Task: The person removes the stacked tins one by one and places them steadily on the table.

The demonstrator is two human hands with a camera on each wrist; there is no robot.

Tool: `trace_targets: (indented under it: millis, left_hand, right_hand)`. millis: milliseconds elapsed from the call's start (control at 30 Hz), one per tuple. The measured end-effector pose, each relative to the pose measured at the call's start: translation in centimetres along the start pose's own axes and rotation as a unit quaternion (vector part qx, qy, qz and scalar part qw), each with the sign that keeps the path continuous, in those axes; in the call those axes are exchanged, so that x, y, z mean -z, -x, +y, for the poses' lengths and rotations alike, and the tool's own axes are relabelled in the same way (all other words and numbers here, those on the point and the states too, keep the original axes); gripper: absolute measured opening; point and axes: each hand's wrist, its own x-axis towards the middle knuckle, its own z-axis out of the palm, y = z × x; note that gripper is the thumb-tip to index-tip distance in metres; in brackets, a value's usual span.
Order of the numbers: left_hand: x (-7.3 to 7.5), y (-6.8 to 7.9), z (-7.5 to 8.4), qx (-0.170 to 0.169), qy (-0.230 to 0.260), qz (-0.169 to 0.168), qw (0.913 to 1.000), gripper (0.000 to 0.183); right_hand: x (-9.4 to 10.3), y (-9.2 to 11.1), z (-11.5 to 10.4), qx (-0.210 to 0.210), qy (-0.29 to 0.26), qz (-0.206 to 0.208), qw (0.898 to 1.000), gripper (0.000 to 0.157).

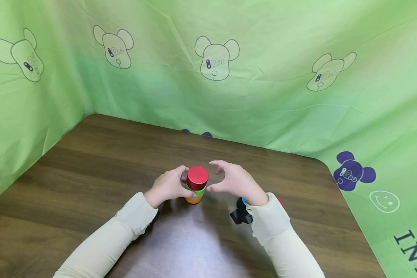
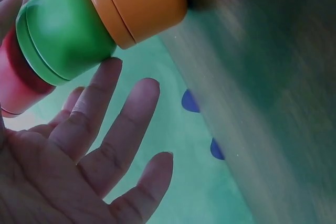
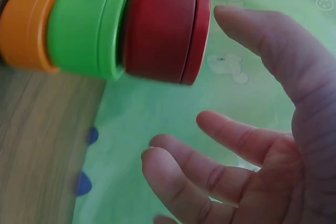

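Three round lidded jars stand in a stack: an orange jar [image 1: 194, 200] at the bottom, a green jar [image 2: 68, 32] in the middle, a red jar [image 1: 197, 177] on top. From the left side, my left hand [image 1: 169, 186] pinches the stack at the green jar, its thumb in front and a fingertip behind. The lower fingers of that hand spread loosely in the left wrist view. To the right of the stack, my right hand [image 1: 235, 180] holds nothing; its thumb and fingers are parted, a small gap from the red jar.
Beneath my right wrist lies a black object [image 1: 241, 213] with a bit of blue beside it, and something red [image 1: 280, 201] shows past the sleeve. Another dark thing [image 1: 155, 217] peeks out by the left cuff. Green printed cloth [image 1: 264, 96] surrounds the wooden table [image 1: 100, 154].
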Motion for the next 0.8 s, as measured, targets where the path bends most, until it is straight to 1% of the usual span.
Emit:
trace_targets:
  millis: [100,233,400,600,800]
  left_hand:
    - [0.1,0.0,0.0,-0.009,-0.006,-0.004,0.9999,0.058]
    - [0.2,0.0,0.0,-0.029,-0.014,-0.003,0.9995,0.046]
    - [0.3,-0.1,0.0,-0.042,-0.014,-0.004,0.9990,0.045]
    - [0.5,-0.3,0.2,-0.029,-0.019,-0.013,0.9993,0.037]
    - [0.6,-0.4,0.2,-0.020,-0.027,-0.021,0.9992,0.036]
  right_hand:
    - [-0.5,-0.6,-0.7,-0.005,0.014,0.001,1.000,0.065]
    - [-1.0,-1.1,-1.6,-0.015,0.015,0.009,1.000,0.063]
    - [-1.4,-1.4,-2.4,-0.024,0.003,0.013,1.000,0.066]
    - [-1.7,-1.8,-2.7,-0.016,-0.003,0.013,1.000,0.061]
    - [-1.7,-1.8,-2.6,-0.018,-0.023,0.006,1.000,0.055]
